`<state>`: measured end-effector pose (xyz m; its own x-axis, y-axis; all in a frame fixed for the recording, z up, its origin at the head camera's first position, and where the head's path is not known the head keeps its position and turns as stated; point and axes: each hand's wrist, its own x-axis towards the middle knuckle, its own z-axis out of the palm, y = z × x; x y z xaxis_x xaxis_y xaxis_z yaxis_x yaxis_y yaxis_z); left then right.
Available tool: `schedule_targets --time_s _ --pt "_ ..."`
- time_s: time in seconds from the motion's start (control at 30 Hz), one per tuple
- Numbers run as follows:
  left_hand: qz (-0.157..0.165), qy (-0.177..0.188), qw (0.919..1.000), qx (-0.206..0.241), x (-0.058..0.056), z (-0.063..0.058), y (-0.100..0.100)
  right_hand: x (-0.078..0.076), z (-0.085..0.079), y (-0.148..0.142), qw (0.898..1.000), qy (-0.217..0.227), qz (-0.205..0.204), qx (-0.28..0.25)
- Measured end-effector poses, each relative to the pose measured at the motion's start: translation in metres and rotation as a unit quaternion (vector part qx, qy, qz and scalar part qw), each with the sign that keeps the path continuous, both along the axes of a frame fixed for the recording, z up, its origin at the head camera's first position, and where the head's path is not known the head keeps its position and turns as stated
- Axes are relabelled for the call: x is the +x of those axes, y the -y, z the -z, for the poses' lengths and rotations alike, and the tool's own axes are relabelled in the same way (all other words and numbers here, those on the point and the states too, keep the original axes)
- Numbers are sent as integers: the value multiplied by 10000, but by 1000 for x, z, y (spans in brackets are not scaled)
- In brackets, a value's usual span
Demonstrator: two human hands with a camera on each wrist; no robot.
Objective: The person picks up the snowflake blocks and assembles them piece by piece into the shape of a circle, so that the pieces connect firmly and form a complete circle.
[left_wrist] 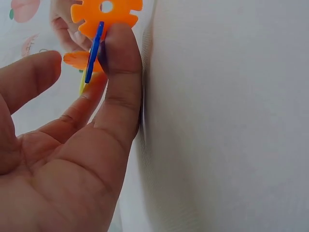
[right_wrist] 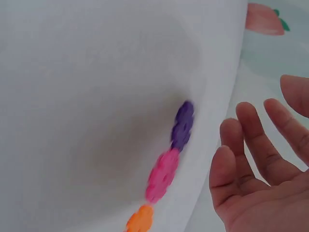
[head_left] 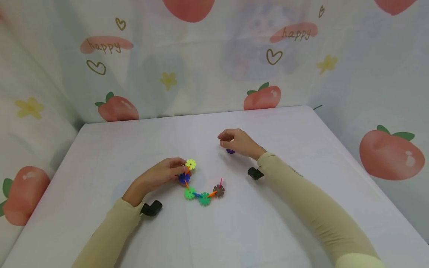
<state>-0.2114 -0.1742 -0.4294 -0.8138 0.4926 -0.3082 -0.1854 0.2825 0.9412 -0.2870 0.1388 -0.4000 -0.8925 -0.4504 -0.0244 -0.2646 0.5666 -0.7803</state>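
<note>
A curved chain of slotted plastic flower discs lies on the table. My left hand (head_left: pixel 161 175) holds its left end, at the blue disc (head_left: pixel 184 178), beside the yellow disc (head_left: pixel 190 164). In the left wrist view a fingertip presses against the blue disc (left_wrist: pixel 94 53), seen edge-on, with an orange disc (left_wrist: pixel 106 14) slotted near it. The chain runs through a green disc (head_left: pixel 190 193) and a teal disc (head_left: pixel 205 199) to a brown disc (head_left: pixel 219 191). My right hand (head_left: pixel 239 142), fingers loosely bent and holding nothing, hovers over a purple disc (head_left: pixel 230 151).
In the right wrist view, a pink disc (right_wrist: pixel 162 175) and an orange disc (right_wrist: pixel 140 220) line up with the purple one on the white tabletop (head_left: pixel 134 145). A fruit-printed cloth (head_left: pixel 207 56) hangs behind the table. Black wrist cameras (head_left: pixel 152 208) jut out beneath both wrists.
</note>
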Motion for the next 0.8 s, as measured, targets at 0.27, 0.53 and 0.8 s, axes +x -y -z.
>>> schedule_targets --time_s 0.27,0.53,0.8 --pt "-80 -34 9999 -95 -2 1 1 -11 10 -14 9963 -2 0 865" --pt "-107 -168 9997 -152 -3 1 0 -22 17 -27 9869 -201 -180 1593" --pt "-167 -400 9988 -248 -3 0 -2 -16 11 -23 9917 104 75 1281"
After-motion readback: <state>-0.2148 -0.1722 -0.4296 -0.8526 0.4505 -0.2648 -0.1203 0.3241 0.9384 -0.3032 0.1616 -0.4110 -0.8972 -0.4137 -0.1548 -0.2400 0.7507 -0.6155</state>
